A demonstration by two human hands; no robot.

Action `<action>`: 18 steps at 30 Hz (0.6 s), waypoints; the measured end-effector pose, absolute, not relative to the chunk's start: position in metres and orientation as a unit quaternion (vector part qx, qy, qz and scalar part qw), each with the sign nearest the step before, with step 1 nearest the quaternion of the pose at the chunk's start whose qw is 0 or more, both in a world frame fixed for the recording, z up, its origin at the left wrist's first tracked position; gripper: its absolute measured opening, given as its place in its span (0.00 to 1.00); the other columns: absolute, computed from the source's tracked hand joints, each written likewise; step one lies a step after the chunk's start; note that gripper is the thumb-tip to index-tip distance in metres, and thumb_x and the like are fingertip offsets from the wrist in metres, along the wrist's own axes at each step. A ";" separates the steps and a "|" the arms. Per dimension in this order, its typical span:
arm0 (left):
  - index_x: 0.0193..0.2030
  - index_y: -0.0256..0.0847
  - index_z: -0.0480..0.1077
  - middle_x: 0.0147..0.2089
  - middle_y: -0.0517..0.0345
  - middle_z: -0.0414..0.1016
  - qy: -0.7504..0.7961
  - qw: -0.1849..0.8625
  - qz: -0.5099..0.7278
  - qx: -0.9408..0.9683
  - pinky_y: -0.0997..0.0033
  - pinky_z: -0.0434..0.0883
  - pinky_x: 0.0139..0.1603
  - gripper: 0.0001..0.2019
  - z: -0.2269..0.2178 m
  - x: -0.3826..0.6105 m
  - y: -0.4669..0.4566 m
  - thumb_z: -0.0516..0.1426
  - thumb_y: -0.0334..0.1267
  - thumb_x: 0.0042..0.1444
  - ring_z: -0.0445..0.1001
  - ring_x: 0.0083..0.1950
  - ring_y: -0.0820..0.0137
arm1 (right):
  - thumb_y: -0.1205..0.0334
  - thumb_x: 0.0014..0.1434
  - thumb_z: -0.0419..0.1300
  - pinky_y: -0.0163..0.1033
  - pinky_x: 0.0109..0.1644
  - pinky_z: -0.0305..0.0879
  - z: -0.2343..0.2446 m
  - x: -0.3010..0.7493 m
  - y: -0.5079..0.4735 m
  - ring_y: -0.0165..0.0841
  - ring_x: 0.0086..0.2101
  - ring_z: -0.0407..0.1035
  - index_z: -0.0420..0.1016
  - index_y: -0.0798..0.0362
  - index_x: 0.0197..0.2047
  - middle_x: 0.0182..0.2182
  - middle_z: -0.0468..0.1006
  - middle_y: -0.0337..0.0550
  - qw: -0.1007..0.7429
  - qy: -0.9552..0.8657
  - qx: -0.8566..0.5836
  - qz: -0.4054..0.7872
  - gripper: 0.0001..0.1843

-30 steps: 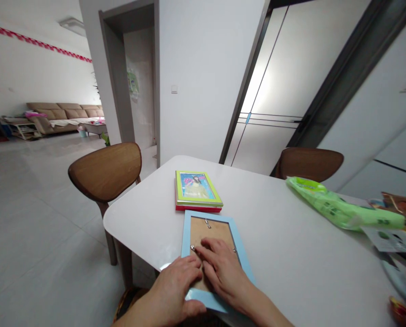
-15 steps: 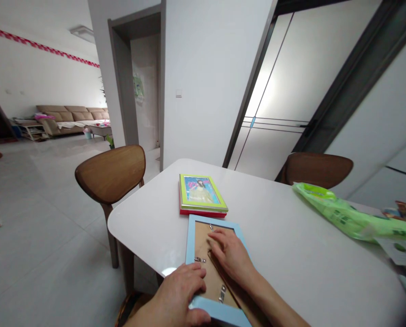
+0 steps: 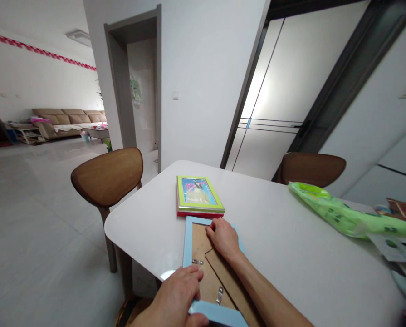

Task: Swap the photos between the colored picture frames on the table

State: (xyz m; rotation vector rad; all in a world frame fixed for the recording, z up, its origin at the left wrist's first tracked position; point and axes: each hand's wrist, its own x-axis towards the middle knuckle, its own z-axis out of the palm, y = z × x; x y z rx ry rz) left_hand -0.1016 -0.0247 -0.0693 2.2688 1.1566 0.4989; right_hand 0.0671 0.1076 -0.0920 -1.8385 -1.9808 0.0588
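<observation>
A light-blue picture frame point(image 3: 188, 240) lies face down near the table's front edge, its brown backing board point(image 3: 199, 245) upward. My left hand point(image 3: 180, 290) grips the frame's lower left corner, with the thumb on the near edge. Bent and pressed together, the fingers of my right hand point(image 3: 223, 236) are at the top edge of the backing, over the spot of a small metal clip that they hide. Two other metal clips show, a left clip point(image 3: 198, 261) and a lower clip point(image 3: 219, 295). A brown stand leg point(image 3: 226, 277) lies flat on the backing, partly under my right forearm.
Just beyond the blue frame, a green picture frame point(image 3: 199, 193) rests on a red one point(image 3: 199, 214). A green plastic bag point(image 3: 349, 215) lies at the right of the white table point(image 3: 264, 218). Wooden chairs stand at the left point(image 3: 109, 175) and far right point(image 3: 313, 168).
My right hand has shifted up to the frame's top edge, and its fingers have curled, covering the top clip. My left hand keeps its grip. The view has turned slightly.
</observation>
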 end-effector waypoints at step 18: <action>0.41 0.36 0.65 0.55 0.42 0.61 0.355 0.129 0.121 0.918 0.48 0.53 0.55 0.13 -0.088 -0.060 -0.019 0.56 0.39 0.50 0.56 0.57 0.56 | 0.54 0.48 0.50 0.37 0.37 0.63 -0.089 0.146 0.048 0.34 0.31 0.69 0.72 0.55 0.36 0.33 0.76 0.46 0.336 -0.635 -0.670 0.187 0.17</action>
